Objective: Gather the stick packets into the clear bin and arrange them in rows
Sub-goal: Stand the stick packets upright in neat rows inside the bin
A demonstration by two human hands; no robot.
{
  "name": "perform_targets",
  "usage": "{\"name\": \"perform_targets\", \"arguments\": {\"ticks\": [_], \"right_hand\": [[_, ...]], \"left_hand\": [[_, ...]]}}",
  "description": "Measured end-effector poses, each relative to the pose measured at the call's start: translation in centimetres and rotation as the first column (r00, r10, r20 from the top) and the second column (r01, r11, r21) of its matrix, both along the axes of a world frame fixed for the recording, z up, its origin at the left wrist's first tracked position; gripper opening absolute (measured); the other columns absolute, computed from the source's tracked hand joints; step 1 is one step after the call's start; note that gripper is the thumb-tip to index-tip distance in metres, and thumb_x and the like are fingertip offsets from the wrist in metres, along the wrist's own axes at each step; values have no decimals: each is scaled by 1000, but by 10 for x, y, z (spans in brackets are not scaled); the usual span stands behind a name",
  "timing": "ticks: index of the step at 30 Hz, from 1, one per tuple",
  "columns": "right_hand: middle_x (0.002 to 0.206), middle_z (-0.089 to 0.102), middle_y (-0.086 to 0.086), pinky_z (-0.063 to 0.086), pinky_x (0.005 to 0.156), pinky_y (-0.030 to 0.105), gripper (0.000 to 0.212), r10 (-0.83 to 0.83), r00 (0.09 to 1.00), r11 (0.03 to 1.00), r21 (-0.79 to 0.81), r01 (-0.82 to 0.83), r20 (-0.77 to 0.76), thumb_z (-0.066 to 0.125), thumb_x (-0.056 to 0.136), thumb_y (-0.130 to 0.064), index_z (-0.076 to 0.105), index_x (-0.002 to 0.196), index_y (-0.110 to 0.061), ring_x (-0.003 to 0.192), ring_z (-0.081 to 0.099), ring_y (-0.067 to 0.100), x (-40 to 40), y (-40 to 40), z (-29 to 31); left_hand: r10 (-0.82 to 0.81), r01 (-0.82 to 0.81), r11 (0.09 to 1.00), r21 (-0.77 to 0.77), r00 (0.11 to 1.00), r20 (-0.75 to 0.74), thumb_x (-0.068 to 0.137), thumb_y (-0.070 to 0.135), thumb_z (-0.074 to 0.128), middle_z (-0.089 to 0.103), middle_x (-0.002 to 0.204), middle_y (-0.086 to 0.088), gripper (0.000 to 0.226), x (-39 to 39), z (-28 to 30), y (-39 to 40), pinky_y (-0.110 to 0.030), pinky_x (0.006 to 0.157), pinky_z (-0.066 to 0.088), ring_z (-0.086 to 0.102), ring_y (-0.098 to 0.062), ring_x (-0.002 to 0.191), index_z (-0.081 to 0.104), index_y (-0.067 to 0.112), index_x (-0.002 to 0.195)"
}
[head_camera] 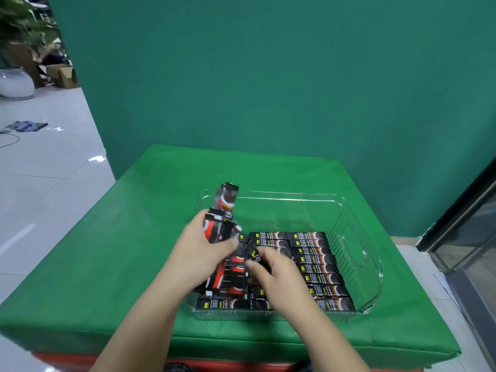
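— Where do the loose stick packets [224, 210] lie from the grip?
— The left hand [200, 253] clamps a bundle, long axes upright, over the clear bin [357, 253] at the worktop's right edge. The right hand [271, 275], nearer the laid rows [316, 264], pinches one packet [255, 255] there.

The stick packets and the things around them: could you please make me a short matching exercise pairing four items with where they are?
Things:
1. bundle of packets
2. single packet
3. neat row of packets
4. clear bin

Places:
A. lying flat along the right side of the bin
B. standing on the green table cover
C. gripped in the left hand
D. pinched by the right hand

Pairs: 1-C, 2-D, 3-A, 4-B
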State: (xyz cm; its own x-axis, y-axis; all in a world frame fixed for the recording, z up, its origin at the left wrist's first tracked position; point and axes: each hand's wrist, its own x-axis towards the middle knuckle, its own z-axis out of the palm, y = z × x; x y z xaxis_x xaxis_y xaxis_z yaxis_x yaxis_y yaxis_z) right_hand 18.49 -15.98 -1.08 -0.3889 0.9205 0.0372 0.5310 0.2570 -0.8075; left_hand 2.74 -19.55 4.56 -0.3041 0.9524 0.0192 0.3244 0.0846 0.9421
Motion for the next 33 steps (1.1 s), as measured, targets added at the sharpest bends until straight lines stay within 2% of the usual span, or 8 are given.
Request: {"name": "perform_targets", "arguments": {"ticks": [2,4,9,12,17,23,30,33], "right_hand": [[131,56,-4,40,98,29,40,-24,989,999,-18,27,149,46,98,-36,44,135,-22,120,52,13,-1,6,-2],[143,45,-3,36,102,29,52,-47,981,999,-13,50,186,41,98,-41,30,145,-20,129,44,15,1,12,-8],[97,55,-15,37,72,13,24,-252,947,966,7,259,-201,33,99,-39,47,111,-23,90,53,4,-1,23,-13],[75,47,-10,36,65,19,25,-235,942,969,16,246,-241,30,100,-35,48,87,-23,72,46,9,-8,30,-15],[112,53,-14,38,92,24,35,-67,992,991,125,54,105,29,101,-37,52,122,-23,109,51,10,-18,55,-23],[139,41,1,37,100,31,51,74,873,986,98,-138,483,34,101,-39,28,146,-18,125,45,18,-39,82,-42],[119,52,6,39,89,35,57,-17,705,878,348,-329,709,55,90,-4,37,144,-11,110,47,25,-75,111,-58],[77,58,1,42,59,31,55,-152,688,814,484,-319,710,89,47,-2,74,99,-14,74,53,22,-87,115,-64]], "left_hand": [[99,-98,995,36,995,-11,80,9,76,66,80,6,28,-15,9,-1,-29,69,46,62,-11,73,55,27,89],[194,-192,979,68,981,-23,82,11,75,64,83,3,29,-33,14,1,-31,73,46,60,-15,76,52,28,88],[352,-349,935,60,935,-42,85,10,70,59,83,3,26,-75,-11,17,-29,65,42,56,-15,73,49,24,94],[383,-397,915,-63,909,-165,86,9,67,58,85,0,26,-97,-52,30,-34,69,42,57,-23,79,49,18,103],[165,-357,858,-370,873,-459,86,13,60,61,83,0,30,-115,-129,36,-35,68,52,61,-22,72,45,20,111],[73,-336,856,-392,830,-552,86,23,57,61,75,1,33,-121,-156,39,-27,52,43,61,-17,63,36,26,111],[14,-282,865,-416,841,-540,85,25,57,61,75,3,42,-131,-166,45,-28,53,44,63,-19,66,32,27,120],[8,-273,869,-413,842,-540,85,26,56,62,77,4,44,-134,-171,47,-31,59,51,64,-19,67,31,27,121]]}}
